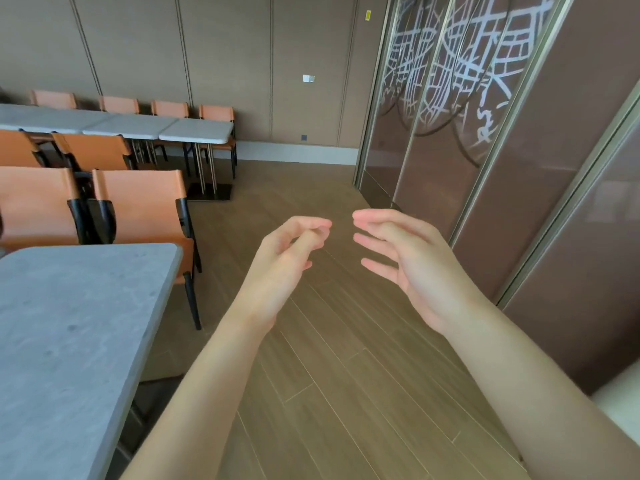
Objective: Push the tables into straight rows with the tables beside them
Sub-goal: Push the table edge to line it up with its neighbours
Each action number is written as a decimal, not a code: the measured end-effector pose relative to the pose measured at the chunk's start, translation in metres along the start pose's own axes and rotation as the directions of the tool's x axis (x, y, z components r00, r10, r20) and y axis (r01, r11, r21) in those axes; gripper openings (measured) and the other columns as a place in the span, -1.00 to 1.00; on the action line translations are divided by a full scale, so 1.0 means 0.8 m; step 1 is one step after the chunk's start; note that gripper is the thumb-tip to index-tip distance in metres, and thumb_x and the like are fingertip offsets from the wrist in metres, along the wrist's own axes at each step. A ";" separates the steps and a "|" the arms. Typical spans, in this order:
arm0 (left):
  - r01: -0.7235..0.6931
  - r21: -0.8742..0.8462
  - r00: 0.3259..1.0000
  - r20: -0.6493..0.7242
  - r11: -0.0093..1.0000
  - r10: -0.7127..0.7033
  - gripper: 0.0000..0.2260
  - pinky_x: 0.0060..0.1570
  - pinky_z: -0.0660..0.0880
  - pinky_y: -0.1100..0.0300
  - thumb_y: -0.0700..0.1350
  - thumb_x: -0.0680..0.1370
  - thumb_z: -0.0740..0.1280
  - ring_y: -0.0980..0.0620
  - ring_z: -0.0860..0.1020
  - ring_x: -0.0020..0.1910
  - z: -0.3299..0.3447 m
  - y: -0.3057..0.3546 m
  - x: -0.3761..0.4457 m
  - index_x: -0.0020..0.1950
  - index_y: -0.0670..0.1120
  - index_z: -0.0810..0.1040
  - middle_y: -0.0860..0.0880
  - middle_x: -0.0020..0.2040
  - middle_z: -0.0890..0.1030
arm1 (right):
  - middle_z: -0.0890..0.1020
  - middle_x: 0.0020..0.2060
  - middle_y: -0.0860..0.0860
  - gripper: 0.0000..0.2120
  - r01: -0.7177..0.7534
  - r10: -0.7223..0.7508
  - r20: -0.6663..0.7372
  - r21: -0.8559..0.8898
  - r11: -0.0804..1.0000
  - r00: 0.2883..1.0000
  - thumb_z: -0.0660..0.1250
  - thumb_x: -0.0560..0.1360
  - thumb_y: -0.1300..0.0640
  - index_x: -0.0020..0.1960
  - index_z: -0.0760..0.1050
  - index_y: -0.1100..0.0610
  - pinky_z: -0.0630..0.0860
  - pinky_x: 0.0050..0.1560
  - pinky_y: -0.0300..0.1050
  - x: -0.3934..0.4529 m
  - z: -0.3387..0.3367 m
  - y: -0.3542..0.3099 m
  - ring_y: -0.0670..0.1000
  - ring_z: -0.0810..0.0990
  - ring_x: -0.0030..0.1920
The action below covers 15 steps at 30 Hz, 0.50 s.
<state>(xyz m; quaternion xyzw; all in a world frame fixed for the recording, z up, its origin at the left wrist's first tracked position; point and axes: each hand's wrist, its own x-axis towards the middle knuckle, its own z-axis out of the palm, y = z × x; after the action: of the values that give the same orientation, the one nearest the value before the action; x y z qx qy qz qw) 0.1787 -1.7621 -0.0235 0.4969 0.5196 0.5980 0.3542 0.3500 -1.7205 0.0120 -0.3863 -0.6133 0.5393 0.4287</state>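
A grey stone-topped table (69, 341) fills the lower left, its right edge running toward me. Farther back on the left, a row of three pale tables (194, 129) stands end to end near the wall. My left hand (287, 258) hangs in the air over the floor, right of the near table, its fingers loosely curled and holding nothing. Beside it, my right hand (408, 258) is raised with relaxed, slightly bent fingers, also holding nothing. Neither hand touches a table.
Orange chairs (138, 206) stand behind the near table, and more orange chairs (216, 112) line the far row. A wood-plank floor (329, 375) runs ahead. Brown folding partition panels (519, 168) close off the right side.
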 end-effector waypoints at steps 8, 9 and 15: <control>0.004 0.062 1.000 -0.027 0.998 -0.002 -0.80 0.21 0.49 0.20 -0.01 0.67 0.23 0.28 0.58 0.19 -0.013 -0.031 0.110 0.16 0.14 0.64 0.30 0.09 0.64 | 0.65 0.23 -0.15 -0.78 -0.001 0.000 0.082 0.017 1.000 0.997 0.30 0.64 0.13 0.13 0.70 -0.06 0.57 0.30 0.08 0.127 0.002 0.021 -0.12 0.65 0.21; 0.008 0.071 1.000 -0.030 0.997 -0.005 -0.80 0.21 0.49 0.20 -0.01 0.67 0.23 0.28 0.58 0.18 -0.012 -0.036 0.123 0.16 0.13 0.64 0.30 0.09 0.64 | 0.66 0.23 -0.15 -0.78 0.002 -0.004 0.086 0.022 1.000 0.996 0.30 0.64 0.13 0.13 0.70 -0.06 0.57 0.30 0.08 0.142 -0.001 0.024 -0.12 0.65 0.21; 0.011 0.095 0.999 -0.052 0.995 -0.006 -0.80 0.14 0.48 0.24 0.00 0.68 0.22 0.32 0.59 0.15 0.011 -0.065 0.216 0.16 0.13 0.63 0.32 0.08 0.64 | 0.66 0.23 -0.15 -0.80 0.006 -0.013 0.111 0.063 0.998 0.994 0.31 0.64 0.12 0.13 0.70 -0.06 0.57 0.30 0.09 0.238 -0.026 0.047 -0.10 0.65 0.22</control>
<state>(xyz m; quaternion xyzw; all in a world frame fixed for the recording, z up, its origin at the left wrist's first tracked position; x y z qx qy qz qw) 0.1385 -1.5868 -0.0353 0.4956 0.5585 0.5837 0.3189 0.3068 -1.5308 -0.0038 -0.3390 -0.6208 0.5771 0.4083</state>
